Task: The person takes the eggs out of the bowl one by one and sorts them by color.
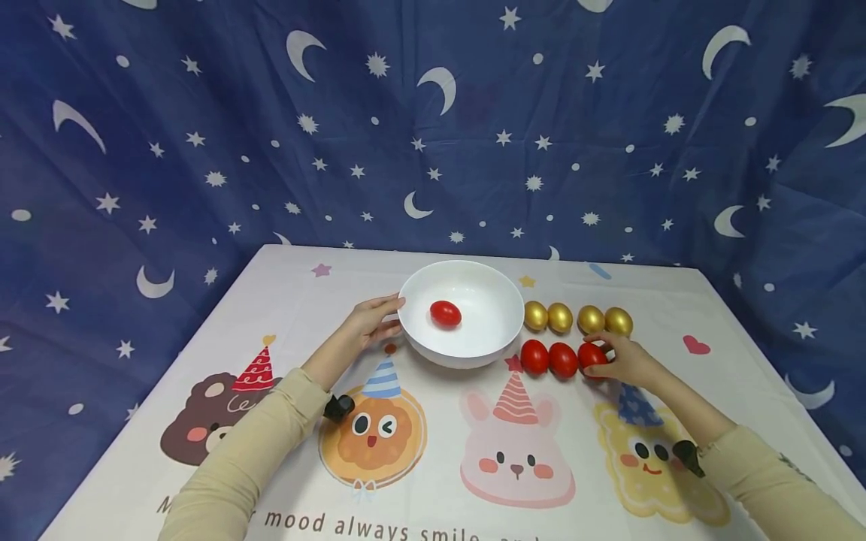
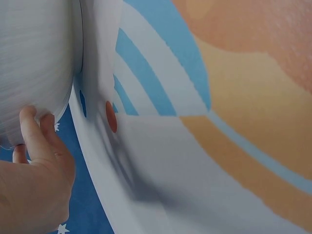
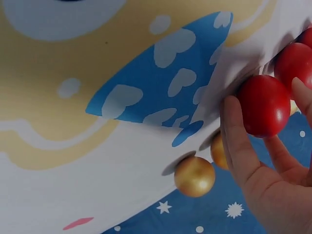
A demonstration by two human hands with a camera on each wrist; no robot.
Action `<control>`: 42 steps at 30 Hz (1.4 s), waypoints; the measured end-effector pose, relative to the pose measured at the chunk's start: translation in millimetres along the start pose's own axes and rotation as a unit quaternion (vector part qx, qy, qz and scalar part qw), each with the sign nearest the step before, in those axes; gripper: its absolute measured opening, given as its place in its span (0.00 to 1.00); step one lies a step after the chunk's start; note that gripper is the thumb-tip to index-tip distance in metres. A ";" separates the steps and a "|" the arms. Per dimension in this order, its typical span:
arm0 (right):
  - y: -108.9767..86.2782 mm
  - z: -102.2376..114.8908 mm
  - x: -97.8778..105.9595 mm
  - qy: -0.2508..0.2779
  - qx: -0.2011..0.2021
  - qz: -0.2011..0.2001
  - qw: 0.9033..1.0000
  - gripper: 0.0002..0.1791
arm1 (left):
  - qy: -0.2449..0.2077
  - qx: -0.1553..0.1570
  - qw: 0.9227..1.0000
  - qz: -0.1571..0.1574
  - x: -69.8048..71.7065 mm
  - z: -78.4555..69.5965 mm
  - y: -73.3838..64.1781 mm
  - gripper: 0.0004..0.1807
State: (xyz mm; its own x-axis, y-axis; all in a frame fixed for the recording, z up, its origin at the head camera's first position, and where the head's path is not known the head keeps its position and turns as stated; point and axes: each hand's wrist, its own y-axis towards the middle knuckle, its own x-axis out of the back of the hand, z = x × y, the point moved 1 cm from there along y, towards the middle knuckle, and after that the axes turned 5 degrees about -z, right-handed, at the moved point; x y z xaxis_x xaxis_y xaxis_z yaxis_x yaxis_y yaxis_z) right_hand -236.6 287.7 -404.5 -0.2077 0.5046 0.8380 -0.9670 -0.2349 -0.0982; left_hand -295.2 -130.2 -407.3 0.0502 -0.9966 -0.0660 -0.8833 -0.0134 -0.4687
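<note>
My left hand (image 1: 374, 319) rests its fingers against the outer left side of a white bowl (image 1: 497, 319). In the left wrist view, the fingers (image 2: 34, 129) lie along the bowl's wall (image 2: 34, 63). One red egg (image 1: 446, 314) lies inside the bowl. My right hand (image 1: 628, 361) holds another red egg (image 1: 591, 358) at the right end of a short row, with thumb and fingers on opposite sides of it. The right wrist view shows this egg (image 3: 263, 106) between the fingers, close over the table. Two more red eggs (image 1: 534, 357) (image 1: 563, 360) sit to its left.
Several gold eggs (image 1: 591, 319) stand in a row behind the red ones, the leftmost close by the bowl. A white tablecloth (image 1: 419, 436) with cartoon prints covers the table. Behind its far edge hangs a blue curtain (image 1: 473, 150) with moons and stars.
</note>
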 end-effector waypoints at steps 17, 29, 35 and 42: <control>-2.4 0.3 -0.9 -0.015 -0.013 0.002 1.000 0.35 | 0.006 0.003 1.000 -0.010 4.0 5.1 2.8 0.29; -2.3 2.5 9.9 -0.034 -0.018 -0.007 0.999 0.34 | 0.000 0.000 1.000 -0.009 3.2 3.1 1.5 0.29; -0.8 9.8 17.1 -0.036 -0.004 -0.021 0.999 0.33 | -0.008 0.011 1.000 -0.005 2.7 0.0 1.2 0.30; -0.6 27.1 24.0 -0.037 0.006 -0.057 0.998 0.26 | 0.002 0.012 1.000 -0.012 -1.2 -3.0 1.0 0.29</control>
State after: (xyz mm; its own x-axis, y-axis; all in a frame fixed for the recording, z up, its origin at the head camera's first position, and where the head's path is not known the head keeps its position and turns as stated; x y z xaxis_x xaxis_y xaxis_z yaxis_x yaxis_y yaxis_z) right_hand -237.0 277.5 -369.7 -0.0841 0.4660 0.8808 -0.9817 -0.1901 0.0069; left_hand -297.5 -129.2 -405.0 0.0694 -0.9963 -0.0516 -0.8702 -0.0351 -0.4915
